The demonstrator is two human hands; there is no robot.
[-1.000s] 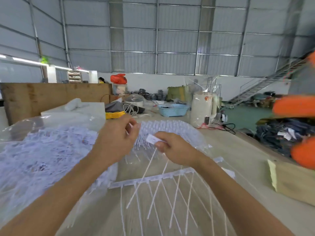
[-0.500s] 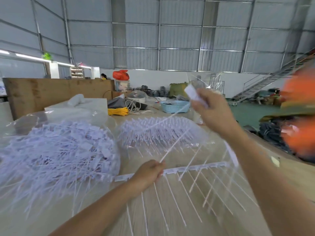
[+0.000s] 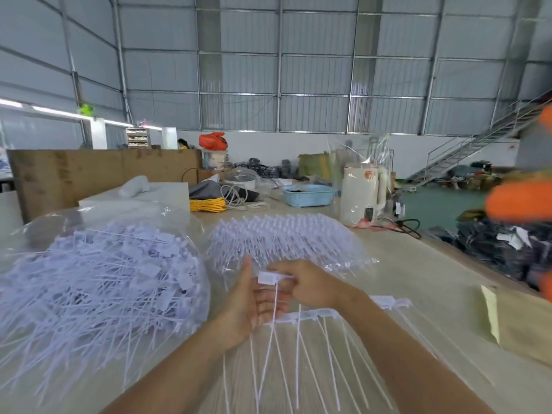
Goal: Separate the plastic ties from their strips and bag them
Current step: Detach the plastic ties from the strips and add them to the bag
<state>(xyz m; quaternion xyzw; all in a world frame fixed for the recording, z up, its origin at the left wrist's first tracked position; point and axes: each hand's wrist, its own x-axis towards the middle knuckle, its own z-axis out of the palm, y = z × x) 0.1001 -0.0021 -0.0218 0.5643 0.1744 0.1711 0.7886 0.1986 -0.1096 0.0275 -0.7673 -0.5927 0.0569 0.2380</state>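
The pale wooden desk (image 3: 418, 282) fills the lower half of the view and carries everything in play. On its left sits a big clear plastic bag (image 3: 191, 234) heaped with loose white plastic ties (image 3: 98, 288), their flat square tags and thin tails pointing every way. Farther back, at the centre, a second heap of ties still joined in rows (image 3: 283, 240) lies inside clear wrapping. In front of the person a white strip (image 3: 310, 316) lies across the desk, with several ties still attached and their tails running toward the camera.

Above that strip the two hands meet. The right hand (image 3: 310, 285) has its grip clamped on one single tie (image 3: 270, 277), thumb and fingers pinching its rectangular tag, while the thin tail hangs down toward the strip. The left hand (image 3: 254, 303) is held palm-up just beside it, fingers relaxed and apart, thumb raised, with the tail crossing its fingers.

At the far edge stand a cream electric kettle (image 3: 361, 192), a blue plastic basket (image 3: 307, 195) and a coil of yellow cable (image 3: 208, 204).
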